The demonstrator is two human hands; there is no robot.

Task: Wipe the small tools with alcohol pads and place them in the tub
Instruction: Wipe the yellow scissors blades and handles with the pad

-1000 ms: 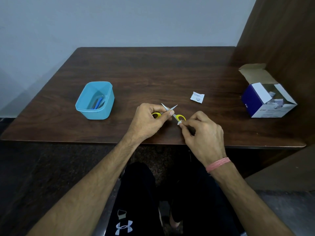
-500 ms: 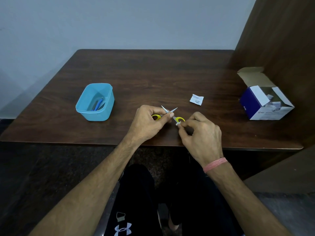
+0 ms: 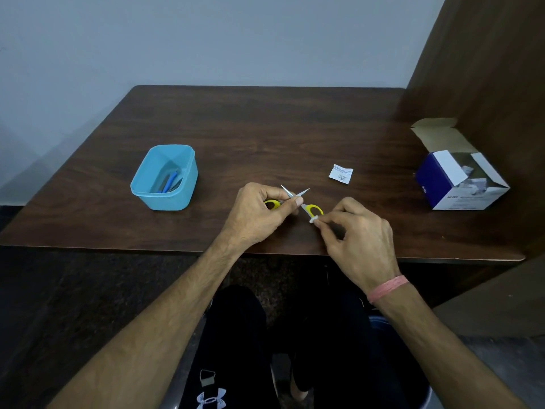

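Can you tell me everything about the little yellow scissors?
The scissors are small, with yellow loop handles and thin, pointed silvery blades spread open in an X, tips pointing away. The left hand grips one handle loop just above the table's near edge. The right hand pinches a small white pad against the other loop.

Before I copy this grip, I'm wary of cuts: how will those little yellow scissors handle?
The scissors look stiff and light. Their blades are spread and pointed, so they could prick or pivot shut. The left hand grips one loop, probably steadying them.
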